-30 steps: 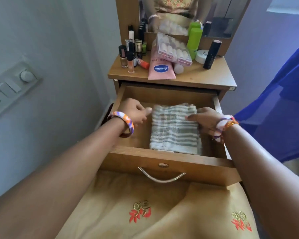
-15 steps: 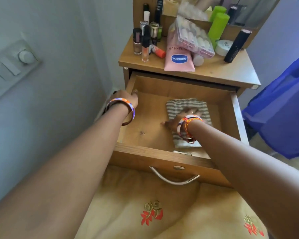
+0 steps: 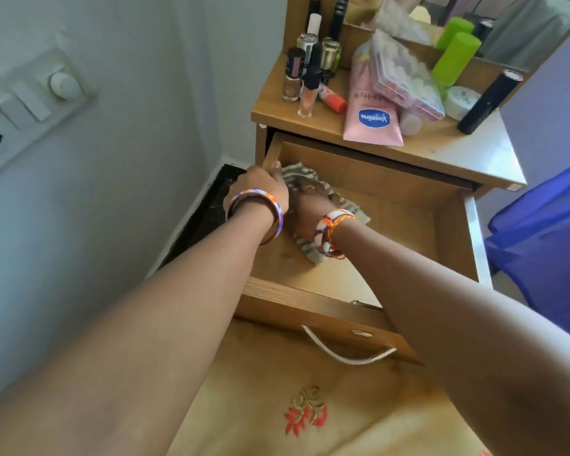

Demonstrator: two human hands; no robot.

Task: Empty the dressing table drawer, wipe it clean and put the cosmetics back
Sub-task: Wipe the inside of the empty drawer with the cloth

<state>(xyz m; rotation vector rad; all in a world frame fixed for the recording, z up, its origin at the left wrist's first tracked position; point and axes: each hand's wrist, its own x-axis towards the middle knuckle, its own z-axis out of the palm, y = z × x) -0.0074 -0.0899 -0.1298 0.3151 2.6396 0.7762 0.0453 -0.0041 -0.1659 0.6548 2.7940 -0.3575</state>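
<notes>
The wooden drawer of the dressing table is pulled out. My right hand lies flat on a striped grey-and-white cloth and presses it against the drawer floor in the far left corner. My left hand grips the drawer's left side wall, thumb over the rim. On the table top stand the cosmetics: a pink Vaseline tube, nail polish bottles, a clear box of white pads, a green bottle, a white jar and a black tube.
A mirror rises behind the table top. A wall with a switch panel is close on the left. Blue fabric hangs to the right. The metal drawer handle faces my yellow embroidered garment.
My right hand has slid the cloth from the drawer's middle to its far left corner. My left hand went from the cloth to the left wall and stays there. The view has shifted left.
</notes>
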